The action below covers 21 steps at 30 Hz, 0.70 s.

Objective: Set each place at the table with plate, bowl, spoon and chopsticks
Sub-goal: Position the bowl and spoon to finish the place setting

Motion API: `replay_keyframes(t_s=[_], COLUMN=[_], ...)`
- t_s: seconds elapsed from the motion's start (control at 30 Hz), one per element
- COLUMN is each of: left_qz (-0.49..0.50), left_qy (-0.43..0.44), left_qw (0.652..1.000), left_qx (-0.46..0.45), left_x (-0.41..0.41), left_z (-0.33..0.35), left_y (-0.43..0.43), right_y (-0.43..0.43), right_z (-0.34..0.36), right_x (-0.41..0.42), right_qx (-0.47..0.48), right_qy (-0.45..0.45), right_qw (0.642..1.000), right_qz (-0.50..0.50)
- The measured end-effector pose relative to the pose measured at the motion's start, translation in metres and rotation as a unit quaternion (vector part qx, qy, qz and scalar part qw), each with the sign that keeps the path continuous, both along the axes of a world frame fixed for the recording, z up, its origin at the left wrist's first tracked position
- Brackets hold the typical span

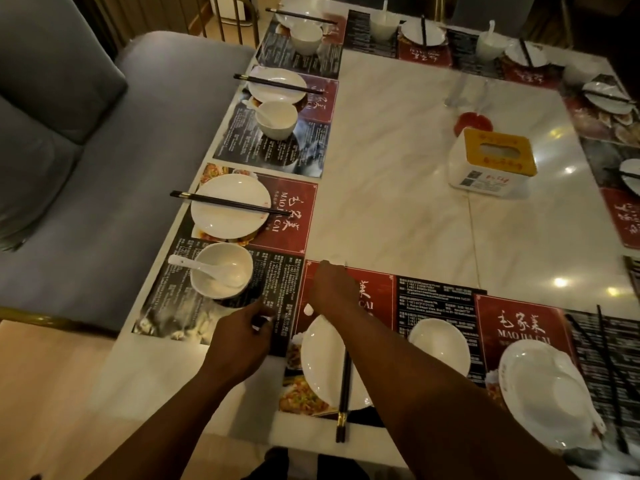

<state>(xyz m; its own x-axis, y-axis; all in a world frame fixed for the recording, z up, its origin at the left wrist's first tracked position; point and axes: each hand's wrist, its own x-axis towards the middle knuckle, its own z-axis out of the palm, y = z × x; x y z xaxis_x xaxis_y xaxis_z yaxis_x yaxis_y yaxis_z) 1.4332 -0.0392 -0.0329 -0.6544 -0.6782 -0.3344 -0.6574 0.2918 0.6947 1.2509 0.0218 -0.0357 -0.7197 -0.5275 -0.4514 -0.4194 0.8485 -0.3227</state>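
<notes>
Leftmost, the left plate [239,223] carries the left chopsticks [225,202] laid across it. Just beside it, the left bowl [221,289] holds the left spoon [201,267]. The left hand [242,337] hovers over a placemat [173,306] with its fingers curled; whether it grasps anything cannot be determined. The near plate [318,368] bears the near chopsticks [344,386]. Above its far rim, the right hand [332,287] is clenched round a white spoon [308,310]. Further right stand the near bowl [440,341] and the right plate [540,393].

Restaurant: marble table [398,188] ringed with printed menu placemats [291,216] reading MAO JIA CAI, identical white plate [221,221], bowl [221,270], chopsticks [228,202] at each seat, QR-coded tissue box [491,161], grey upholstered bench [138,161].
</notes>
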Motion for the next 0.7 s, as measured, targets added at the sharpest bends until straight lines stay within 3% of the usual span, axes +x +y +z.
replay_keyframes(t_s=[0.27,0.4,0.7], left_qz=[-0.032,-0.044,-0.088], left_qy=[0.004,0.025,0.051], left_qw=[0.999,0.998,0.995], left_qx=[0.028,0.023,0.008], left_x=[-0.001,-0.025,-0.079], left_z=[-0.01,-0.007,0.005], left_y=[-0.021,-0.015,0.029], right_y=[-0.009,0.043,0.242], right_z=[0.003,0.039,0.073], right_x=[-0.008,-0.027,-0.02], right_qx=[-0.135,-0.205,-0.144], right_qy=[-0.041,-0.082,-0.141], right_qw=[0.978,0.946,0.928], right_qz=[-0.155,-0.238,-0.313])
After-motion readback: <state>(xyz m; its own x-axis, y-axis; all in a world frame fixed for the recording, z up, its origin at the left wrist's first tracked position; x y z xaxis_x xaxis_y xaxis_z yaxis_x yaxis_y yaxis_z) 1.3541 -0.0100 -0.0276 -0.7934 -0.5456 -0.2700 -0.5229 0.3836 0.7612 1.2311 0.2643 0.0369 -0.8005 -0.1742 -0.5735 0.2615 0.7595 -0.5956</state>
